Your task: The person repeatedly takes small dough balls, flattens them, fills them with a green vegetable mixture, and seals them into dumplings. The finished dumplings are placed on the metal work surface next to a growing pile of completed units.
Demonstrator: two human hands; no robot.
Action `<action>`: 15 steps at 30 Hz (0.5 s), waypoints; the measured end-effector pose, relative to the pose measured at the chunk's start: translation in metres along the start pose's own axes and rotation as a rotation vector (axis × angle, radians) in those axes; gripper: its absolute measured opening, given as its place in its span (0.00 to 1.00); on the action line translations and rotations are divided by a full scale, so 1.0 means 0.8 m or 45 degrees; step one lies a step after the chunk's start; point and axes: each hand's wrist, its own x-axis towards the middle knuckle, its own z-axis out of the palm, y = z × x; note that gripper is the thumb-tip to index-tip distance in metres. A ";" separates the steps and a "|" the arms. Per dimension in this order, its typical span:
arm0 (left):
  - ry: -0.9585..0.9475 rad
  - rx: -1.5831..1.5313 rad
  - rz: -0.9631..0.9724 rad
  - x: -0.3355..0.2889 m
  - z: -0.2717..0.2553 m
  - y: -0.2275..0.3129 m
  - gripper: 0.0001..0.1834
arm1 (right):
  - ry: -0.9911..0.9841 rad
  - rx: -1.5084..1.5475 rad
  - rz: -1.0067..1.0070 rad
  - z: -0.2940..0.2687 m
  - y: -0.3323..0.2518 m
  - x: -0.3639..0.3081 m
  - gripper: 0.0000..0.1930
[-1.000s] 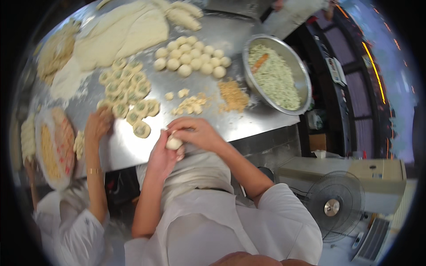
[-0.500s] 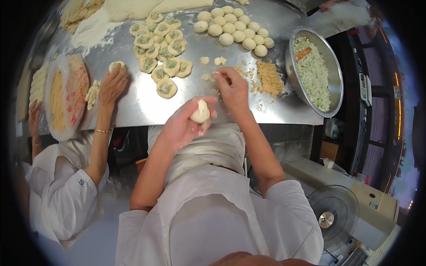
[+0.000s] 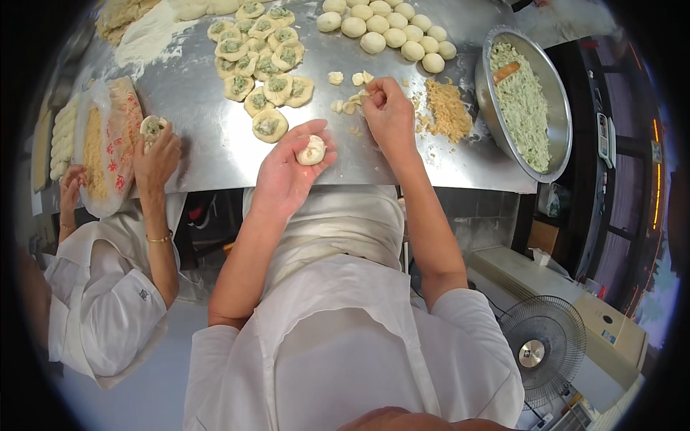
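My left hand [image 3: 291,169] is palm up at the table's near edge, its fingers cupped around a pale dough ball [image 3: 311,151] with a gathered top. To the right, my right hand [image 3: 390,115] bends down to the table, thumb and fingertips pinched at a small dough scrap [image 3: 352,106]. More dough bits [image 3: 336,77] lie just beyond those fingertips. Left of my left hand is a flat dough round topped with green filling [image 3: 269,126], at the near end of a cluster of similar rounds [image 3: 264,50].
Smooth dough balls [image 3: 384,36] sit at the back. On the right are orange-brown crumbs [image 3: 447,111] and a steel bowl of green filling [image 3: 521,108]. A co-worker's hand [image 3: 157,161] at the left holds a filled dough piece [image 3: 152,131] beside a plastic bag [image 3: 118,144].
My left hand has turned palm up, showing the ball's gathered top. My right hand stays pinched among the dough scraps. The co-worker's dough piece now shows its filling. The view has shifted slightly.
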 end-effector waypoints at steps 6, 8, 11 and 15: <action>0.072 1.973 1.333 0.031 0.005 -0.043 0.18 | 0.032 0.331 -0.072 -0.007 0.007 -0.032 0.12; -0.036 2.072 1.360 0.032 0.005 -0.052 0.15 | -0.155 0.477 0.015 -0.005 0.002 -0.044 0.12; 0.075 1.747 1.546 0.007 -0.018 -0.043 0.12 | -0.294 0.311 -0.084 -0.012 -0.010 -0.061 0.14; 0.545 1.474 1.309 -0.017 -0.055 0.004 0.14 | -0.420 0.005 -0.240 -0.008 -0.025 -0.077 0.24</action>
